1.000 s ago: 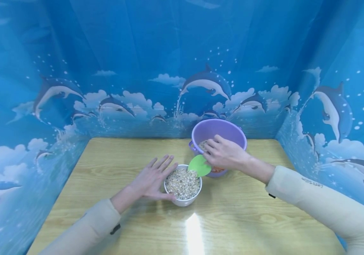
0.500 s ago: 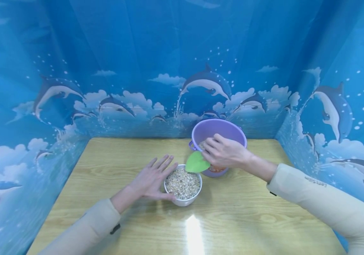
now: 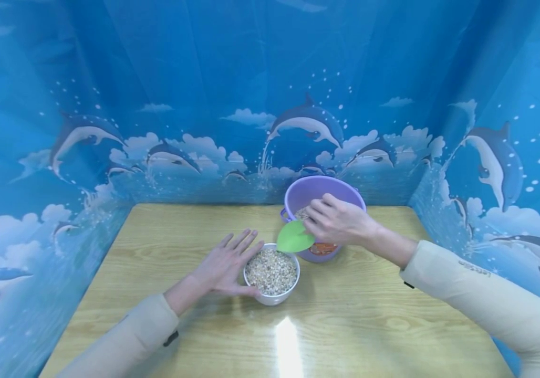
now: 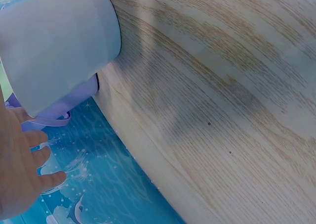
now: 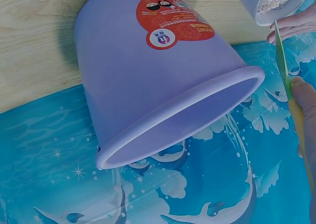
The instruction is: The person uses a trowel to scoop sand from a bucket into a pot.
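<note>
In the head view my left hand rests against the left side of a white bowl, thumb and fingers spread straight. Pale grain-like bits fill the bowl close to its rim. My right hand pinches a small shovel with a green leaf-shaped blade; its yellowish handle shows in the right wrist view. The blade hangs over the bowl's far rim. Just behind stands a purple bucket, with similar bits inside, partly hidden by the right hand.
A wood-grain table carries the bowl and bucket. Blue dolphin-print cloth encloses its back and sides. An orange-red label is on the bucket's wall, and a side handle sticks out at its left.
The shovel's blade has turned from dipping into the bowl to lying more level, and has lifted slightly. My right hand has shifted a little rightward and up. The left hand stays put.
</note>
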`<state>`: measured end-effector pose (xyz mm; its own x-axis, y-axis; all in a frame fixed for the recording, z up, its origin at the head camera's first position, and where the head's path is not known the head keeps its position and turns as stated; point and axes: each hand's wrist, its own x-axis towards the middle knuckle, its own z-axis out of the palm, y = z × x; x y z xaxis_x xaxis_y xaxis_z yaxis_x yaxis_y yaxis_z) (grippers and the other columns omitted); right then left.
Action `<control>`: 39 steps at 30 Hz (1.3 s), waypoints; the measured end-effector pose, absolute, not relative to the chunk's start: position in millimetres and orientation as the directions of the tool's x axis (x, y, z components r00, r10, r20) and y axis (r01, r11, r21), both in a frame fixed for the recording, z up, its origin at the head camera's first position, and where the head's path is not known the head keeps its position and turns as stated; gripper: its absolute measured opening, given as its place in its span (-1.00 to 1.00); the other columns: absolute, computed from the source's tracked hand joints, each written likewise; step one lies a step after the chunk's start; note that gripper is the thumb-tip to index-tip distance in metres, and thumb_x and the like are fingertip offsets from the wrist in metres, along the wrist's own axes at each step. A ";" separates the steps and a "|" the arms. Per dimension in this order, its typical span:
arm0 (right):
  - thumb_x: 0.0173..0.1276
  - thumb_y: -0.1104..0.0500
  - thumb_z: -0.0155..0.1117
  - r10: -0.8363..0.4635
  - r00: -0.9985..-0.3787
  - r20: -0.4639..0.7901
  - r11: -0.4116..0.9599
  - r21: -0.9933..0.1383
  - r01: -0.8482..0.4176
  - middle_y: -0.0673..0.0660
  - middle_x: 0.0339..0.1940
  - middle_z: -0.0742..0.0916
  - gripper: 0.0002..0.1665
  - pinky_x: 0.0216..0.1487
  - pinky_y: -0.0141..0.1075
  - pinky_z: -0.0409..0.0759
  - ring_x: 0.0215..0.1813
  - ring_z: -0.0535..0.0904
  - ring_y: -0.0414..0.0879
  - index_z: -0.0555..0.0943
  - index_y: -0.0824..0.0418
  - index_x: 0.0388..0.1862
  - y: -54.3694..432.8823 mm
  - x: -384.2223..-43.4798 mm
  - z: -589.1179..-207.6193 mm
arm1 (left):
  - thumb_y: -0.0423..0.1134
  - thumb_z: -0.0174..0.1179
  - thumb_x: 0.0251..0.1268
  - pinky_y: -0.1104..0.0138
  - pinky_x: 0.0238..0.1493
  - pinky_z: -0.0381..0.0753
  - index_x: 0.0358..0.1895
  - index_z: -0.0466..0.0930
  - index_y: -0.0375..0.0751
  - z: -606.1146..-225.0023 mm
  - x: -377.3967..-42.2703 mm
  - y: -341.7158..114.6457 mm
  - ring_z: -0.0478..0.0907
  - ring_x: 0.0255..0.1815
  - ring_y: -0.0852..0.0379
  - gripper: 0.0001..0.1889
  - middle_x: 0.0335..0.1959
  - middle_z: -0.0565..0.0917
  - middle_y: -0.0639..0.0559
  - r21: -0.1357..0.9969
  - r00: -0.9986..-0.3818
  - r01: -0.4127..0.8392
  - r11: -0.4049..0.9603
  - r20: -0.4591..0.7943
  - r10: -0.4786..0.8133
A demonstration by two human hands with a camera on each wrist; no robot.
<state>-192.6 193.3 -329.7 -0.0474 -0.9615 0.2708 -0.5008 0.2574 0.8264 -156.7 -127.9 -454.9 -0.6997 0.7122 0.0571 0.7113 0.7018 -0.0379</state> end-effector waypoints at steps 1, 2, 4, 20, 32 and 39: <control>0.36 -0.31 0.30 -0.961 -0.047 0.272 0.258 0.825 -0.503 0.00 -0.36 0.79 -0.54 -0.28 -0.34 0.55 -0.29 0.63 -0.10 0.68 0.05 -0.33 193.9 -193.0 -329.9 | 0.69 0.11 0.13 -0.21 0.69 0.19 0.72 0.04 -0.11 -454.9 -156.7 -127.9 0.05 0.76 -0.25 0.26 0.74 0.02 -0.28 -0.038 -0.702 0.709 0.704 0.054 0.710; 0.35 -0.32 0.31 -0.961 -0.048 0.273 0.259 0.823 -0.505 0.00 -0.37 0.79 -0.54 -0.28 -0.34 0.55 -0.30 0.63 -0.10 0.68 0.05 -0.34 194.5 -193.4 -330.2 | 0.69 0.11 0.13 -0.21 0.69 0.19 0.72 0.05 -0.12 -455.1 -156.7 -127.9 0.05 0.76 -0.25 0.26 0.74 0.01 -0.27 -0.039 -0.703 0.708 0.705 0.053 0.709; 0.34 -0.34 0.33 -0.958 -0.052 0.281 0.268 0.817 -0.510 0.00 -0.39 0.78 -0.51 -0.29 -0.33 0.54 -0.31 0.62 -0.10 0.67 0.05 -0.35 195.9 -194.5 -331.3 | 0.69 0.11 0.13 -0.21 0.70 0.18 0.72 0.05 -0.11 -454.9 -156.5 -128.1 0.04 0.77 -0.24 0.26 0.74 0.00 -0.27 -0.036 -0.704 0.707 0.706 0.049 0.708; 0.21 -0.41 0.48 -0.848 -0.323 0.421 0.522 0.557 -0.646 0.03 -0.44 0.77 -0.44 -0.16 -0.12 0.71 -0.33 0.65 -0.01 0.74 0.05 -0.37 223.0 -199.4 -349.5 | 0.68 0.12 0.11 -0.23 0.68 0.23 0.71 0.08 -0.12 -449.6 -154.9 -127.1 0.08 0.75 -0.28 0.26 0.73 0.05 -0.30 -0.031 -0.695 0.716 0.697 0.059 0.716; 0.09 -0.42 0.54 -0.721 -0.434 0.540 0.662 0.351 -0.662 -0.04 -0.57 0.67 -0.43 -0.39 -0.26 0.38 -0.46 0.50 -0.08 0.68 0.04 -0.53 238.1 -201.2 -363.3 | 0.69 0.10 0.13 -0.21 0.70 0.17 0.73 0.02 -0.10 -450.4 -155.8 -127.1 0.04 0.77 -0.24 0.26 0.74 0.00 -0.25 -0.032 -0.705 0.707 0.706 0.047 0.708; 0.28 -0.55 0.27 -0.645 -0.489 0.587 0.719 0.248 -0.650 -0.04 -0.60 0.64 -0.28 -0.41 -0.29 0.24 -0.51 0.45 -0.13 0.71 0.05 -0.51 248.2 -204.6 -362.9 | 0.66 0.08 0.18 -0.25 0.67 0.22 0.70 0.10 -0.15 -446.4 -163.0 -123.1 0.12 0.74 -0.29 0.22 0.73 0.07 -0.29 -0.027 -0.670 0.736 0.676 0.105 0.735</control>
